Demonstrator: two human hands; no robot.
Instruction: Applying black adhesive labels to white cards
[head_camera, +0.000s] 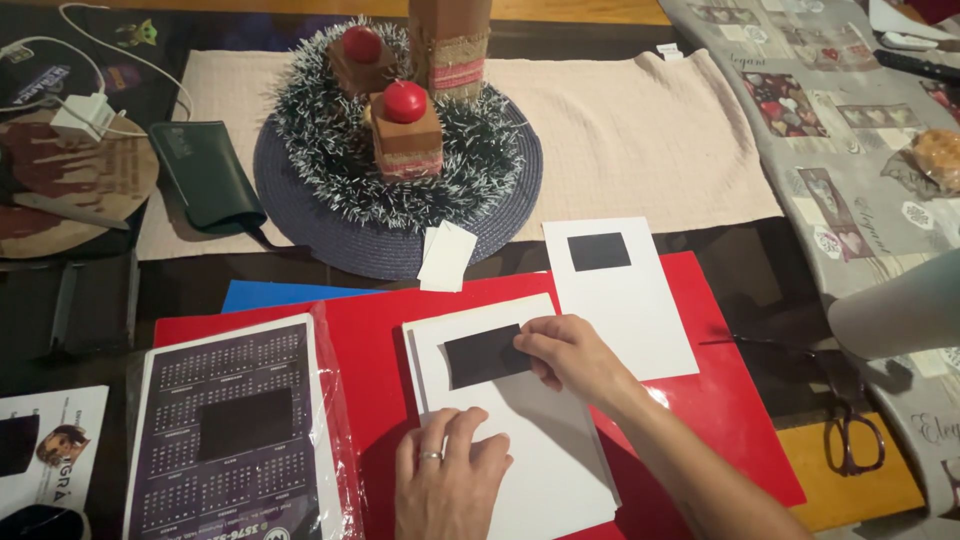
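Dark tabletop (760, 270) carries a large red sheet (730, 400), and the work sits on it. On the red sheet lies a white card (540, 450). The right hand (570, 355) pinches the right end of a black rectangle (485, 355) between thumb and fingertips, the strip lying flat on the card's upper part. The left hand (445, 480) rests palm down on the card's lower left edge, fingers together, a ring on one finger. Just right of this, a second white card (630, 310) bears its own black rectangle near the top. To the left lies a calendar sheet (235, 430) in clear wrap. Scissors (850, 430) lie well apart to the right, and a tinsel wreath with candles (400, 130) stands behind.
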